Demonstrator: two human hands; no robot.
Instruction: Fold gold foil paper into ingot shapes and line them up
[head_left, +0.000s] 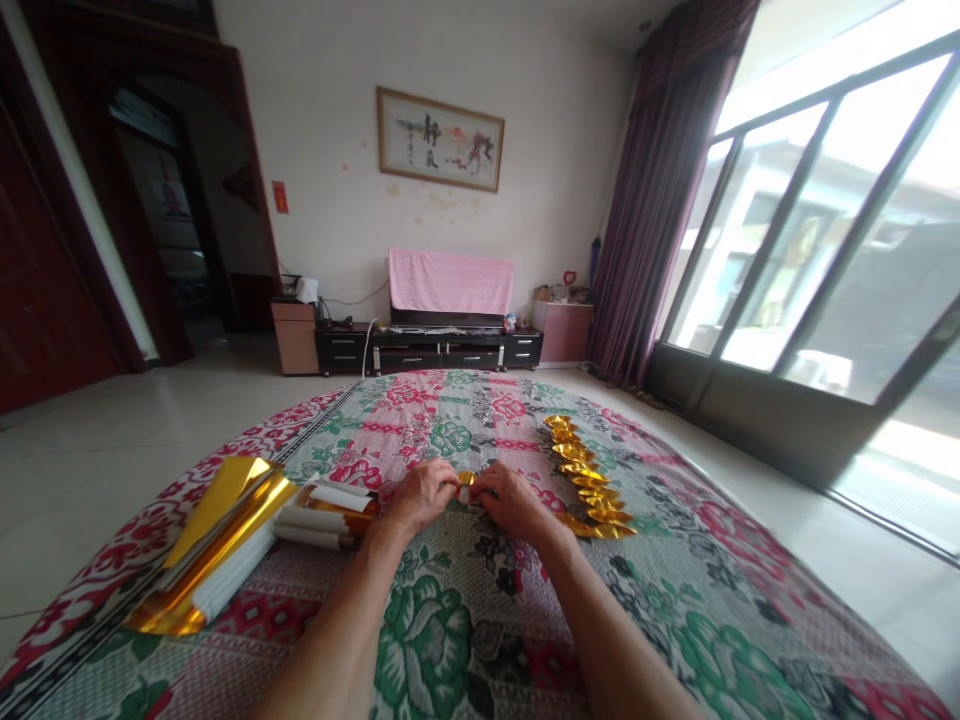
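Note:
Between my two hands is a small piece of gold foil paper, its gold side up and a pale part showing below. My left hand pinches its left end with bent fingers. At the right end, my right hand grips it the same way, so the fingers cover both ends. Right of my right hand, a row of folded gold paper ingots runs away from me. Left of my left forearm lie rolled white-backed gold sheets. Farther left is a larger stack of gold foil sheets, partly curled.
A flowered cloth covers the round-edged surface under my hands. Beyond it stands a low black cabinet, with a pink towel draped over a screen. Large windows and a purple curtain are on the right.

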